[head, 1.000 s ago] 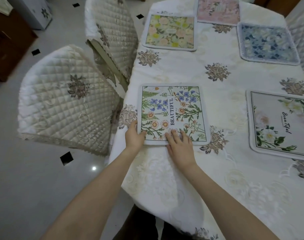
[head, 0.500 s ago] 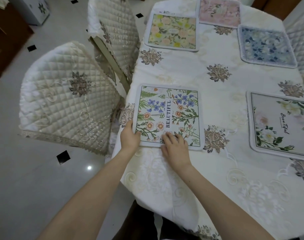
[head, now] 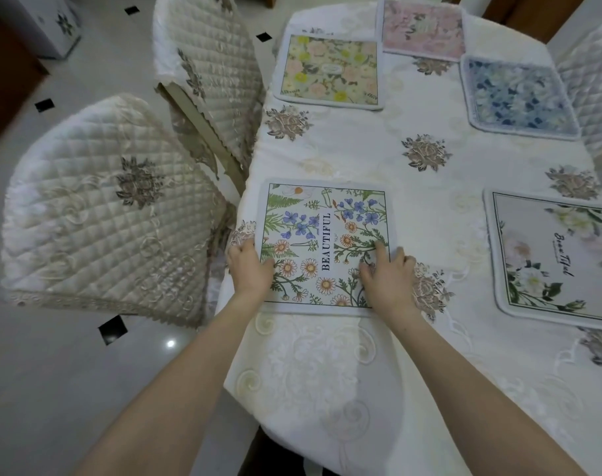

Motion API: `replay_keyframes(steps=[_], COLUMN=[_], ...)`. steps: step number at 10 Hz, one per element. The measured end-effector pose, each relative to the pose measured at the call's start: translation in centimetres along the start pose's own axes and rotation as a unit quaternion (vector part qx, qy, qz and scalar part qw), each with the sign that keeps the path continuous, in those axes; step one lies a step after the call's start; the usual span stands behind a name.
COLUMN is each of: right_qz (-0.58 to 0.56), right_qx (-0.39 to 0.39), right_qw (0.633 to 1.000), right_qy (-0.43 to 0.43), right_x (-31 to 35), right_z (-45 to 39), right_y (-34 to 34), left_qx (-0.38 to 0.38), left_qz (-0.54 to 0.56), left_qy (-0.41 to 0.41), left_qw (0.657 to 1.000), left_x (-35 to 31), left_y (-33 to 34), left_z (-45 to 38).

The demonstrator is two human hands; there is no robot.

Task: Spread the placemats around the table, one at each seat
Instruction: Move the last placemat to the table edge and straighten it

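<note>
A placemat printed with wildflowers and the word BEAUTIFUL (head: 323, 235) lies flat at the table's left edge, in front of the nearer chair. My left hand (head: 250, 266) holds its left edge, thumb on top. My right hand (head: 387, 273) presses on its near right corner with the fingers spread. Other placemats lie flat on the table: a white-flower one (head: 553, 259) at the right, a yellow one (head: 330, 72) at the far left, a pink one (head: 423, 29) at the far end, and a blue one (head: 519, 97) at the far right.
The table (head: 378, 149) wears a white embroidered cloth that hangs over the near corner. Two chairs with quilted covers stand on the left, one close (head: 107, 214) and one farther off (head: 207, 67). Another covered chair (head: 591, 84) stands at the far right. Dark wooden furniture (head: 4, 80) flanks the tiled floor.
The BEAUTIFUL placemat has slid left toward the table edge. My right hand moved from its near edge to its right corner, and my left hand shifted up along the left edge.
</note>
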State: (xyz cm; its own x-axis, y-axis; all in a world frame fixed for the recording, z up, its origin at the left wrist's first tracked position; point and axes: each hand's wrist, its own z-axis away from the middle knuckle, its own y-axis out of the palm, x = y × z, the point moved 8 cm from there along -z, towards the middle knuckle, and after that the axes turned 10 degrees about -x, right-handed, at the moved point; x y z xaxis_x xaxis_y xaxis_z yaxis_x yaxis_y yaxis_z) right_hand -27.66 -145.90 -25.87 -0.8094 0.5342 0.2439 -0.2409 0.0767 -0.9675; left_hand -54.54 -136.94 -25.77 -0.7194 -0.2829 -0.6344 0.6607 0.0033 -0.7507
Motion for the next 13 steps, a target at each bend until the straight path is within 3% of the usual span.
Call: replay_keyframes(steps=[3, 4, 5, 6, 7, 10, 13], right_qz=[0.0, 0.011, 0.008, -0.005, -0.001, -0.024, -0.133], right_qx=[-0.012, -0.02, -0.028, -0.02, -0.013, 0.015, -0.067], right_qw=[1.0, 1.0, 0.997, 0.99, 0.99, 0.991, 0.985], right_qy=[0.002, -0.009, -0.076, -0.137, -0.137, -0.134, -0.092], right_x=[1.0, 1.1, 2.5, 3.7, 3.6, 3.8, 2.8], right_z=[1.0, 1.0, 1.5, 2.2, 2.5, 1.7, 2.6], right_y=[0.9, 0.7, 0.8, 1.5, 2.2, 1.2, -8.3], left_qx=[0.003, -0.024, -0.016, 0.047, 0.087, 0.108, 0.054], left_qz=[-0.023, -0.105, -0.188, -0.187, -0.202, -0.218, -0.12], left_qy=[0.017, 0.071, 0.215, 0.297, 0.314, 0.311, 0.307], left_qw=[1.0, 0.992, 0.958, 0.935, 0.924, 0.919, 0.943], left_x=[0.4, -0.4, -2.3, -3.0, -2.7, -3.8, -10.7], left_y=[-0.8, -0.9, 0.7, 3.1, 4.7, 4.0, -1.7], left_z=[-0.5, -0.3, 0.7, 2.0, 2.5, 2.2, 4.8])
